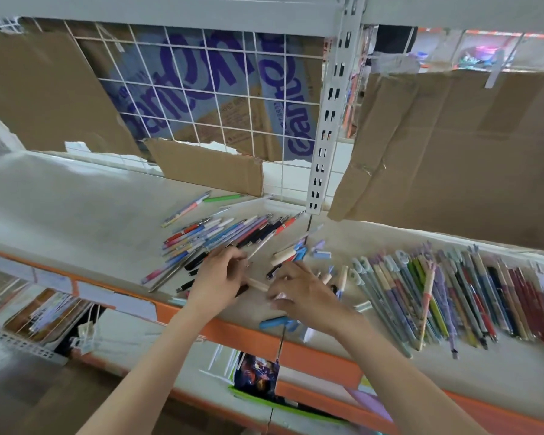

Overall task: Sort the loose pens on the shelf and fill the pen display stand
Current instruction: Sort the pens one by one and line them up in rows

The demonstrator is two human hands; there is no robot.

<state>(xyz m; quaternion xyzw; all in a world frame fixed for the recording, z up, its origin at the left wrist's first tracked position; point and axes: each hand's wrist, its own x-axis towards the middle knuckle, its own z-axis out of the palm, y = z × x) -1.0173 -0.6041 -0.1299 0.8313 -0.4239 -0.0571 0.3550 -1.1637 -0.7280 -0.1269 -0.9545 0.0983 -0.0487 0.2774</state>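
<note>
- Both bare forearms reached up from the bottom of the frame and converged over the middle of the white shelf (76, 208), wrists close together, backs of the hands toward the camera.
- The left hand (217, 277) lay over the near end of the fanned pile of pens (220, 237), its fingers curled and pointing right; they appeared to pinch a slim silver pen (258, 246) that slanted up and away from the fingertips.
- The right hand (299, 291) sat just beside the left, fingers bent downward and to the left; it held the end of a cream-coloured pen (259, 284) that bridged the gap between the two hands. Motion blur kept me from telling the exact finger grip.
- Between and just beyond the hands lay scattered loose pieces: a cream pen (283, 257), light blue caps (321, 254) and a dark pen.
- A blue pen (274, 323) lay at the shelf's front edge, just below the right wrist.
- To the right of the right hand, a long row of pens (453, 296) lay side by side, reaching toward the right edge of the frame.
- Farther back on the shelf, apart from the pile, lay a green pen (222, 198) beside a torn piece of cardboard (208, 166).
- An orange shelf edge (226, 331) ran under both forearms.
</note>
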